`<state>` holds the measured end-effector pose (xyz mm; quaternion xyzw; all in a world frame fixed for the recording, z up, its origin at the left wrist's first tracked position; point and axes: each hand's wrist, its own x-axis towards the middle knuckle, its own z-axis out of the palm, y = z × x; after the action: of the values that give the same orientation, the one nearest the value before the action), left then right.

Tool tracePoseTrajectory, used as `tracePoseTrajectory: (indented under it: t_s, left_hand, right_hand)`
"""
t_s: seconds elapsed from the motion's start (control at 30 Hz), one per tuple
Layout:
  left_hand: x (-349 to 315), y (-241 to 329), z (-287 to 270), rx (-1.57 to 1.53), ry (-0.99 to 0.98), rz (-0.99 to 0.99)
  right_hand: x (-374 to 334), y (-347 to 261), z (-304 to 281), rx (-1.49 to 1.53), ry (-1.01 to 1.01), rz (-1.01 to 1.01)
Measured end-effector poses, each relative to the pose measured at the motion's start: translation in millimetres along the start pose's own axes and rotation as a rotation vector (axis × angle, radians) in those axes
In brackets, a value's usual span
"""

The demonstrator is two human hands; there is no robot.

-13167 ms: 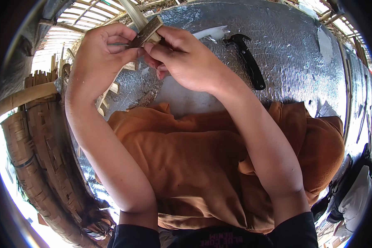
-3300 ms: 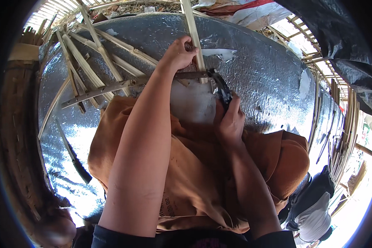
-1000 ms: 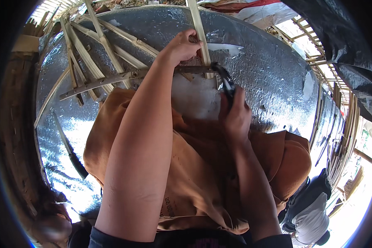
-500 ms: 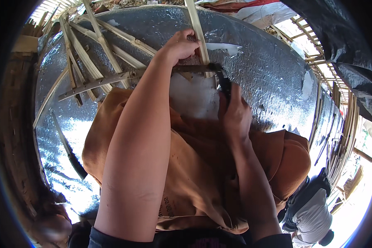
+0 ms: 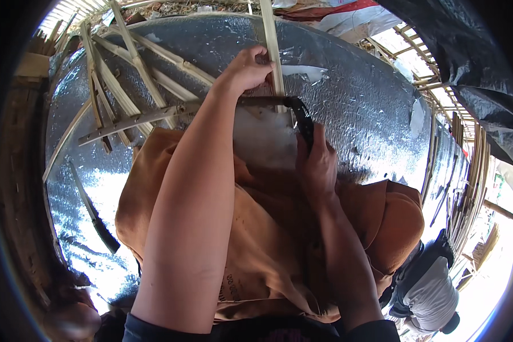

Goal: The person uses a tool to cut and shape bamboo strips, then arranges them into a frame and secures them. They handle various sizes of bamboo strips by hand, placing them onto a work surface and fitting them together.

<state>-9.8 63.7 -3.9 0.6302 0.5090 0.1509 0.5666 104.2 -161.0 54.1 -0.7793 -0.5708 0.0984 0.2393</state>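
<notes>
My left hand (image 5: 246, 71) reaches forward, thumb and fingers pinching a pale bamboo strip (image 5: 268, 31) that stands nearly lengthwise before me. My right hand (image 5: 318, 162) is wrapped round the black handle of what looks like a hacksaw (image 5: 268, 102). Its long, dark, rusty frame runs left across the strip's near end and behind my left forearm, coming out beyond it with small holes or studs along it. My forearm hides part of the frame. Most of the blade cannot be made out. A brown cloth (image 5: 268, 228) covers my lap below both hands.
Several bamboo strips (image 5: 117, 85) lie fanned out on the silvery foil sheet (image 5: 376, 108). A knife with a black handle (image 5: 104, 231) lies to the left. Black plastic (image 5: 467, 51) hangs at the upper right. Another person (image 5: 430, 293) is at the lower right.
My right hand and the saw handle have shifted slightly left and nearer to me. My left hand keeps its pinch on the bamboo strip. The whole view has moved a little.
</notes>
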Motion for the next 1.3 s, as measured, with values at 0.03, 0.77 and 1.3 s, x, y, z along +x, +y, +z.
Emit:
tracePoseTrajectory:
  t_s: [0.03, 0.77, 1.3]
  left_hand:
    - [4.4, -5.4, -1.0, 0.093, 0.064, 0.047]
    - [-6.8, 13.2, -0.2, -0.023, -0.037, -0.095]
    - [-5.3, 13.4, 2.9, -0.098, -0.110, -0.166]
  right_hand:
    - [0.8, -1.6, 2.4, 0.023, 0.083, -0.071]
    - [16.2, 24.7, 9.6, 0.333, 0.207, 0.139]
    - [18.4, 36.9, 28.5, 0.285, 0.174, 0.173]
